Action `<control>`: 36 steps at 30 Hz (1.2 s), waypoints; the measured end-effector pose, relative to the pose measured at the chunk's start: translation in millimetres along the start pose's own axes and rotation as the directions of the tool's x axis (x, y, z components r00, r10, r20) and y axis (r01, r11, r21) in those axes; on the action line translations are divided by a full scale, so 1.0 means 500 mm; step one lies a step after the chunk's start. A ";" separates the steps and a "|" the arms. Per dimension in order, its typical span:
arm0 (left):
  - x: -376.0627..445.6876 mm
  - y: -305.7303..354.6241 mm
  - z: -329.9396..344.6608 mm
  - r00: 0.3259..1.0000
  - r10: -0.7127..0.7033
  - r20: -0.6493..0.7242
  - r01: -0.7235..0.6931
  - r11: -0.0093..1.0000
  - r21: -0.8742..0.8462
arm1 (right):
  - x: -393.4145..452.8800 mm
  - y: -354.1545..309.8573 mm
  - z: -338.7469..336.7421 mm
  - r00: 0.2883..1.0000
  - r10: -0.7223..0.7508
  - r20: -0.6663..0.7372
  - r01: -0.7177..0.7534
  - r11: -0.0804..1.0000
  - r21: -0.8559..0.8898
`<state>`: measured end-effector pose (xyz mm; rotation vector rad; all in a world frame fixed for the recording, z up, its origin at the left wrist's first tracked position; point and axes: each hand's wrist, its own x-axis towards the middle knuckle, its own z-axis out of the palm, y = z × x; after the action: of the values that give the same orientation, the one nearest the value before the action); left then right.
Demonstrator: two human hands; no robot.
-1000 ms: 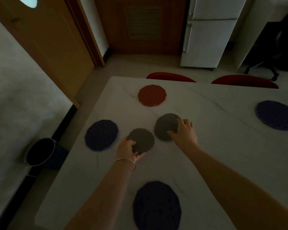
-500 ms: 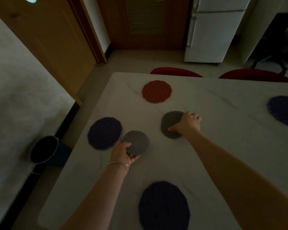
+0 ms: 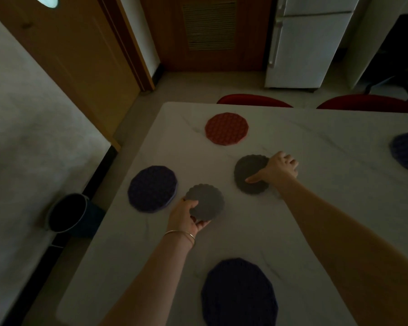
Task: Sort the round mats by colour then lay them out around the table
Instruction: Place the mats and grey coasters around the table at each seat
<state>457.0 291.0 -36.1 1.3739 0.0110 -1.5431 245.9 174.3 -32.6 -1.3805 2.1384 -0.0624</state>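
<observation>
Plainly mid-layout, judging by the spread: red mat (image 3: pixel 226 128) set near the far edge of the white marble-look table (image 3: pixel 327 208), before one of two red chair backs (image 3: pixel 253 100); purple mat (image 3: pixel 152 188) near the left edge; a second, larger-looking purple mat (image 3: pixel 239 292) at the near edge; a third purple mat (image 3: pixel 406 151) cut by the frame at right. Spaced well apart, like place settings, probably one per seat.

Two grey scalloped mats held toward the middle, apart from each other. Left hand (image 3: pixel 186 217) clamped on the near-left rim of the left grey mat (image 3: pixel 205 202), thumb over the top, fingers curled beneath, far side tipped slightly up off the table. Gripped at the rim, likely for lifting or sliding without bending the mat. That mat just beside the left purple mat, possibly overlapping its edge; contact impossible to settle in the dim light.

Right hand (image 3: pixel 278 169) laid over the right rim of the right grey mat (image 3: pixel 251 174), thumb stretched across the top, fingers curled at the far-right edge; whether tucked beneath, not visible. Mat seemingly flat on the table. Hands well apart, each busy with its own mat.

Off the table: dark bin (image 3: pixel 67 212) on the floor at left, white fridge (image 3: pixel 309 41) beyond.
</observation>
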 end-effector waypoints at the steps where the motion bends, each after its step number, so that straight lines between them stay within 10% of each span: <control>1: 0.001 -0.002 -0.001 1.000 -0.002 -0.002 0.002 1.000 -0.002 | 0.001 -0.001 0.002 1.000 -0.005 -0.004 0.005 1.000 0.014; 13: -0.011 -0.022 0.035 0.999 -0.054 -0.003 0.054 0.998 -0.024 | -0.051 0.015 0.013 0.984 -0.088 -0.157 0.168 0.762 0.626; 21: -0.057 -0.042 0.089 0.995 -0.040 0.086 0.040 0.999 0.007 | -0.143 0.044 -0.050 0.983 -0.122 0.138 -0.090 0.333 0.939; 36: -0.147 -0.125 0.138 0.950 -0.131 0.285 0.103 0.989 0.110 | -0.227 0.178 -0.030 0.996 -0.092 0.009 0.052 0.646 0.762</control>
<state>352.2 328.0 6.0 1.2228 -0.1671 -1.8554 198.3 307.6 0.3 -0.9177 1.6696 -0.8631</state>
